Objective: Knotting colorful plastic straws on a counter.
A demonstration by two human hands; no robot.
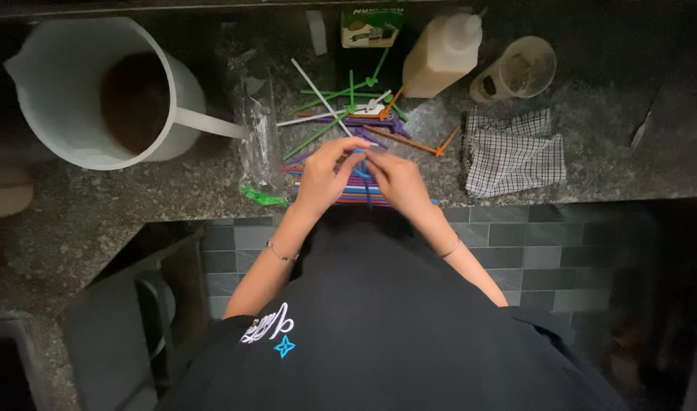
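My left hand (325, 173) and my right hand (395, 179) meet over a pile of coloured plastic stirrer sticks (347, 190) at the front of the dark stone counter (97, 205). Both pinch a thin blue stick (361, 169) between the fingertips. More loose sticks (341, 106), green, white, orange and purple, lie scattered just beyond the hands. The sticks under my palms are partly hidden.
A big white jug (97, 91) with brown liquid stands at the far left. A clear plastic bag (258, 137) lies left of the sticks. Behind are a squeeze bottle (443, 55), a small carton (371, 27) and a plastic cup (519, 70). A checked cloth (512, 152) lies right.
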